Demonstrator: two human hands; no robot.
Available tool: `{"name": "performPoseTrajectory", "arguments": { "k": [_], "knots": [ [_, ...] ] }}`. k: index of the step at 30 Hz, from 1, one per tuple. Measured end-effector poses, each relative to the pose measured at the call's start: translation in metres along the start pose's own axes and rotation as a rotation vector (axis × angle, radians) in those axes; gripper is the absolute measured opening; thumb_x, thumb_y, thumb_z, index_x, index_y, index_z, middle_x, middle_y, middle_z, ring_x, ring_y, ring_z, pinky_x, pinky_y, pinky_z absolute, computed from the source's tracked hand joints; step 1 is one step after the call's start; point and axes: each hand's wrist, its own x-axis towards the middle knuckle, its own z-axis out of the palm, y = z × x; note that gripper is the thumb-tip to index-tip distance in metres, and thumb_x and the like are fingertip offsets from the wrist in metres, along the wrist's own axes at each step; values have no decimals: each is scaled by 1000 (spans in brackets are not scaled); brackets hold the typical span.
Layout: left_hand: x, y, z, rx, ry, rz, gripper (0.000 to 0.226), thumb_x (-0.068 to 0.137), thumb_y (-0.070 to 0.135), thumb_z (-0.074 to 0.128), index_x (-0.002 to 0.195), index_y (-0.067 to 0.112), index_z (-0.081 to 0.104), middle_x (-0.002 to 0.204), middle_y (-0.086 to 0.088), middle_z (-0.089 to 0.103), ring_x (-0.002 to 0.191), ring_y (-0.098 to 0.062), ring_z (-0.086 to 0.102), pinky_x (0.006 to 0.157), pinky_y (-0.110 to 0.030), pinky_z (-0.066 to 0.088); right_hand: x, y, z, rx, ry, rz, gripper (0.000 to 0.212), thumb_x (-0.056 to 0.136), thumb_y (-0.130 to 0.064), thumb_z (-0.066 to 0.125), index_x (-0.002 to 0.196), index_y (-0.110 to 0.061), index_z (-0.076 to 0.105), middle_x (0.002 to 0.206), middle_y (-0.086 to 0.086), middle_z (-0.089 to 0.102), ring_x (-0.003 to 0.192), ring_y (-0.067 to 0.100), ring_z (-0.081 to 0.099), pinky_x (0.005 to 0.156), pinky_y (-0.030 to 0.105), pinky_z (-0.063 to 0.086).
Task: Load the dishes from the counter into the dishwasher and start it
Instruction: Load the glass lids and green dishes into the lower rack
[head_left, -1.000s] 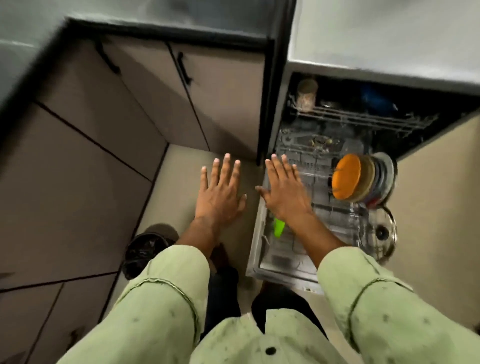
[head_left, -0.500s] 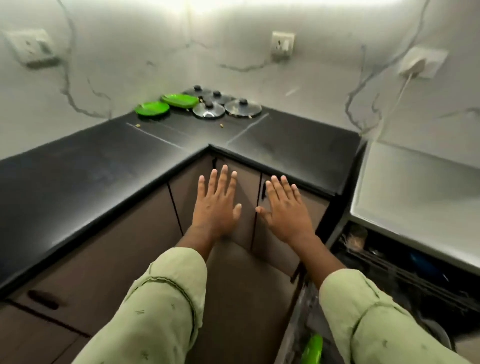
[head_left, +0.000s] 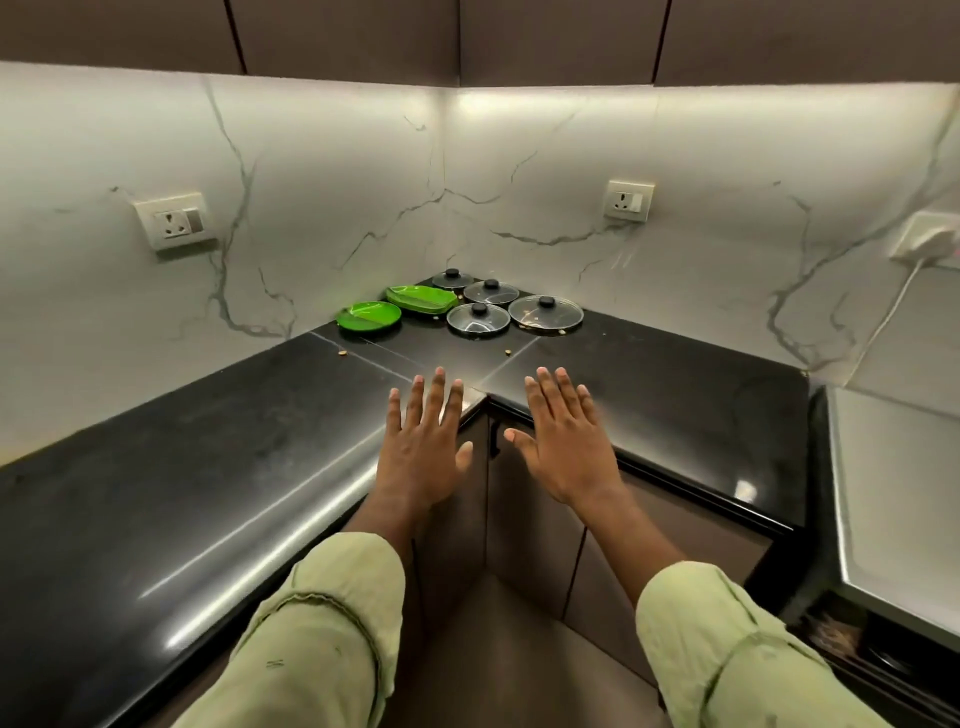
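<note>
The counter (head_left: 675, 395) is glossy black, crossed by thin pale seams and streaked with white reflections. The round plate (head_left: 369, 316) and the oblong plate (head_left: 421, 299) are bright green. The lids (head_left: 478, 318) are clear glass with silver rims and black knobs. A few tan crumbs (head_left: 343, 353) dot the black. The wall (head_left: 322, 171) is white marble with wandering grey veins. The sockets (head_left: 174, 222) are cream; the plug (head_left: 930, 236) and its cable (head_left: 893, 306) are white. The upper cabinets (head_left: 353, 36) are dark brown; the lower cabinets (head_left: 535, 514) are a greyer brown. The sleeves (head_left: 322, 623) are pale green, flecked with small dark specks. The dishwasher (head_left: 893, 488) is pale grey on top with a bright silver edge.
</note>
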Motion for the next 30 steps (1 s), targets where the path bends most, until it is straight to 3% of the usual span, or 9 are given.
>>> {"name": "performPoseTrajectory", "arguments": {
  "k": [8,15,20,30],
  "knots": [
    [31,-36,32,22,-79,-38,82,99,49,41,158,18,-6,164,-10,-16,151,-33,-12,120,-54,-8,59,-4,53,52,-44,-48,73,100,-54,35,156,-16,10,164,7,5,151,22,-6,121,40,-3],
    [107,-72,54,65,-154,-129,81,101,50,35,155,20,-17,160,-8,-27,149,-30,-21,120,-52,-11,152,-2,101,61,-17,-154,73,95,-50,50,151,-8,30,158,14,28,148,30,19,118,44,13],
    [160,-88,72,85,-283,-187,81,102,52,33,154,21,-21,157,-7,-33,148,-31,-24,121,-53,-10,217,13,131,73,-89,-299,76,97,-50,46,155,-11,17,162,11,15,150,27,6,122,46,12],
    [215,-122,113,104,-399,-323,83,101,56,34,156,22,-18,161,-7,-28,149,-32,-22,121,-54,-9,306,18,183,143,-163,-396,77,99,-50,43,156,-12,10,164,10,7,151,26,-2,121,42,2]
  ]
}}
